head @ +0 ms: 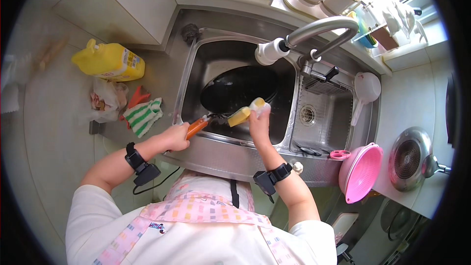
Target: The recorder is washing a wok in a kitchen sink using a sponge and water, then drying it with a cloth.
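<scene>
My left hand [176, 137] is closed around the orange handle [197, 128] of a black frying pan [239, 88], which lies tilted in the large basin of a stainless steel sink [187, 81]. Soap suds cling where the handle meets the pan. In my right hand [260, 125] is a yellow sponge [241, 115], bent or in two parts, with white foam on it, close to the pan's near rim. Whether the sponge touches the pan I cannot tell. Above the basin's right side hangs the white spray head [270, 52] of a curved faucet [323, 25].
On the left stand a yellow detergent jug [110, 60], a plastic bag [106, 99] and a green-striped cloth [143, 116]. A steel scourer [190, 33] sits at the back corner. To the right are a rack-lined small basin [323, 117], a white ladle [366, 88], pink scissors [339, 154] and a pink colander [364, 173].
</scene>
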A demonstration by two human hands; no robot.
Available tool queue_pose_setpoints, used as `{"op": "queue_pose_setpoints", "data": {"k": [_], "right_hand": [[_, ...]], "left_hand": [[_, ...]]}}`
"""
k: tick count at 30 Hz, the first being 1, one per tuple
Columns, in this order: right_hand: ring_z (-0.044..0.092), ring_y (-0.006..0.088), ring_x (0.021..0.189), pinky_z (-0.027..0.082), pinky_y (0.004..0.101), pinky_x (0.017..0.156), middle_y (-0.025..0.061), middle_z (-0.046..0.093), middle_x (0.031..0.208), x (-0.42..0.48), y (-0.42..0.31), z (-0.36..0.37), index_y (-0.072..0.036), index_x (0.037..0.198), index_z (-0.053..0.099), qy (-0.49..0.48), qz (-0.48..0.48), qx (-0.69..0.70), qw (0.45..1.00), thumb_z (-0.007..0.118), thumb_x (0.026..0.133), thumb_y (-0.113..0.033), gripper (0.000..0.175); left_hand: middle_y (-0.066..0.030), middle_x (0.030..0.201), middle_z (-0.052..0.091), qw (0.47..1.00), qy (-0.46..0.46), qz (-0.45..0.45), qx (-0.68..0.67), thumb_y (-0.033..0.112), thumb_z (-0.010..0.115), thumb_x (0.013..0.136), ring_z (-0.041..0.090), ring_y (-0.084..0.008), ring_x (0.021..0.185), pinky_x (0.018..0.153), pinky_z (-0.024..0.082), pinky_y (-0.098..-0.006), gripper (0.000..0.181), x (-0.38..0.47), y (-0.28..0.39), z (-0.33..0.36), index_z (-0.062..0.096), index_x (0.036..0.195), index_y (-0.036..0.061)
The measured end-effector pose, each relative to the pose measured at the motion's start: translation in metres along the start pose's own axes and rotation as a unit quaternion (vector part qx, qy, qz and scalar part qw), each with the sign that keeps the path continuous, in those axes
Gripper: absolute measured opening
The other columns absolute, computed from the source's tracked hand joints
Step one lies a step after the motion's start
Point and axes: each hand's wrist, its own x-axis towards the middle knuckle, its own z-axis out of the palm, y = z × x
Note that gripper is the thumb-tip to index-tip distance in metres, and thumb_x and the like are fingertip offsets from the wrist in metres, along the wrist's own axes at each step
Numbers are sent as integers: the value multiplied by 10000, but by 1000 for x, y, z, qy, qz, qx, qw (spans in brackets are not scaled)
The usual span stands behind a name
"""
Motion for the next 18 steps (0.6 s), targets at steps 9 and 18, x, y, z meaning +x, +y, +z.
{"op": "queue_pose_setpoints", "data": {"k": [9, 18], "right_hand": [[471, 403, 892, 387, 410, 795, 245, 472, 954, 6, -86, 129, 42, 1022, 409, -175, -237, 36, 955, 514, 788, -141, 315], [560, 339, 796, 439, 360, 700, 186, 576, 804, 29, -69, 72, -1, 878, 533, -392, -181, 30, 901, 485, 798, -173, 195]], "left_hand": [[-211, 796, 590, 980, 101, 18, 169, 85, 558, 646, 589, -337, 772, 674, 468, -421, 324, 28, -33, 17, 429, 925, -17], [-173, 755, 599, 970, 138, 23, 200, 113, 570, 652, 596, -328, 722, 626, 477, -417, 321, 38, -40, 17, 423, 922, 19]]}}
